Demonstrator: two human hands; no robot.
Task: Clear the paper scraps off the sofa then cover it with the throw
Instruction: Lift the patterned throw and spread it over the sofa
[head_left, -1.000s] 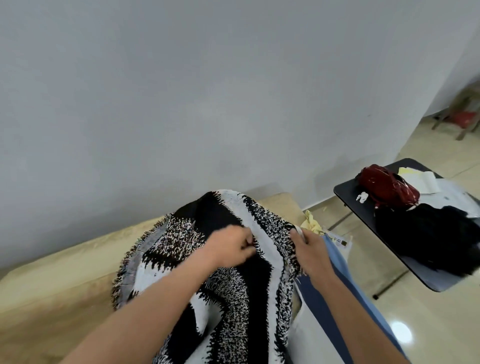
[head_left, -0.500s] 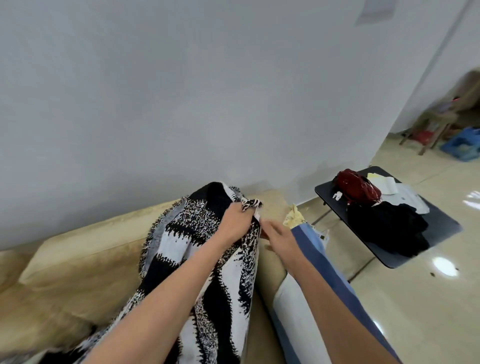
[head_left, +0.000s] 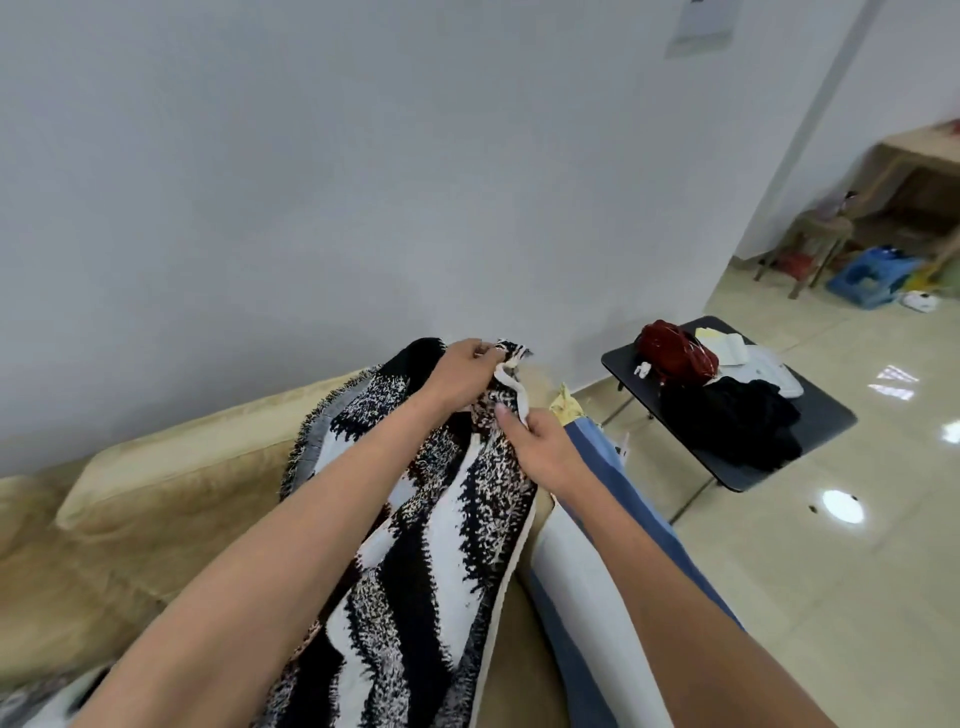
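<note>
The left hand (head_left: 465, 376) curls its fingers round a corner of the black-and-white throw (head_left: 415, 545) while the right hand (head_left: 543, 447) pinches its pale hem, the cloth bunched over the beige sofa (head_left: 176, 462). Covering seems under way; next, the hands must draw apart to spread it. A yellow scrap (head_left: 563, 408) sits by the sofa's end. The red bag (head_left: 675, 353) on the black table (head_left: 826, 421) hides its contents.

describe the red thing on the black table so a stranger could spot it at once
Right of the beige sofa, a low black table stands on the shiny tiled floor. At its far end lies a glossy dark red bundle, next to a black cloth heap and pale papers; it alone there is red and shiny.
</note>
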